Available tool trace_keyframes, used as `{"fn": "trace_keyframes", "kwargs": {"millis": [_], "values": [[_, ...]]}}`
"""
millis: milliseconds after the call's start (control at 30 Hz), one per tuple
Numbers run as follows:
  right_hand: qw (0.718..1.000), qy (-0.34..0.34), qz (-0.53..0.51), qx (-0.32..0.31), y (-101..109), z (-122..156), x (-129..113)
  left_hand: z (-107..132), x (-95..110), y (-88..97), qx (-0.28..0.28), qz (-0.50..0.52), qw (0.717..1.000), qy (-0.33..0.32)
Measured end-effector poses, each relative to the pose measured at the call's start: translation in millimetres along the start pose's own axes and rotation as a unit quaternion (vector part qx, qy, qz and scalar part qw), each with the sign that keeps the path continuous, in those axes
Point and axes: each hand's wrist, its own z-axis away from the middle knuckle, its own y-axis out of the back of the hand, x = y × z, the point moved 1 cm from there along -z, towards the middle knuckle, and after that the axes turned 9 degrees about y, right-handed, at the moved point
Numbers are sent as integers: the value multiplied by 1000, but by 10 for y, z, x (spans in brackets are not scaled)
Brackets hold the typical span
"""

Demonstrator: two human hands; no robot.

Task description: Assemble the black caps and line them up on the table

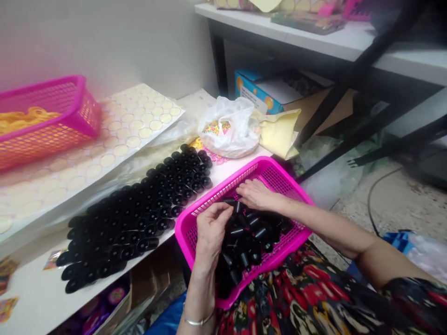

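Observation:
A pink plastic basket (275,173) rests on my lap, holding a heap of small black cylindrical tubes (248,237). My left hand (210,229) reaches into the basket's near left side, fingers curled down onto the tubes; what they grip is hidden. My right hand (254,194) lies on the pile at the basket's far side, fingers bent over one black tube (237,205). On the white table to the left, several rows of black tubes (139,216) stand packed together in a long diagonal block.
A second pink basket (75,114) with yellow pieces sits at the far left. A sheet of round pale stickers (136,123) lies beside it. A white plastic bag (230,125) with coloured bits, yellow paper, a blue box and black table legs stand behind.

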Motion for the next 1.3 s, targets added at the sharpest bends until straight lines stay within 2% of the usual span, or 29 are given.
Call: {"fn": "trace_keyframes", "kwargs": {"millis": [100,167,200,233,267,300,333,367,400,433,467,533,600,700,800,867,933,1000,1100,1233,1300], "values": [[998,-8,-54,40,-11,28,101,-1,-41,50,17,-50,999,2],[983,-20,-137,120,17,103,214,-6,-69,79,21,-96,995,5],[961,-31,-204,181,34,161,271,-9,-74,85,20,-115,993,4],[922,-48,-290,252,49,237,325,-10,-71,83,17,-131,991,3],[861,-68,-390,319,56,328,370,-11,-56,73,11,-141,990,0],[787,-86,-489,367,53,433,403,-13,-32,54,5,-148,989,-4],[714,-98,-574,388,40,547,421,-16,1,29,-1,-154,988,-7],[650,-104,-647,384,17,665,422,-23,41,-2,-9,-163,987,-11],[602,-106,-701,367,-15,785,409,-36,84,-38,-17,-174,984,-14],[569,-108,-738,345,-56,903,386,-54,127,-76,-28,-193,981,-19],[552,-114,-759,326,-103,1015,356,-79,165,-117,-44,-222,974,-26],[538,-137,-772,309,-210,1205,293,-143,220,-199,-91,-314,944,-48],[536,-158,-771,307,-305,1345,236,-214,237,-281,-131,-426,892,-76],[535,-161,-766,317,-372,1483,191,-297,210,-420,-135,-542,823,-106],[534,-142,-759,344,-342,1572,208,-326,160,-642,-147,-577,783,-182],[532,-129,-756,360,-301,1604,241,-318,117,-832,-196,-581,749,-251],[530,-120,-748,380,-269,1614,277,-301,62,-1016,-246,-589,716,-284],[536,-120,-733,401,-255,1614,307,-278,2,-1158,-277,-600,695,-283],[545,-144,-703,433,-268,1627,342,-238,-67,-1254,-278,-618,677,-287],[512,-178,-698,467,-301,1681,374,-265,-71,-1171,-213,-665,652,-296],[498,-189,-700,476,-313,1700,383,-317,-27,-1093,-161,-667,664,-297]]}}
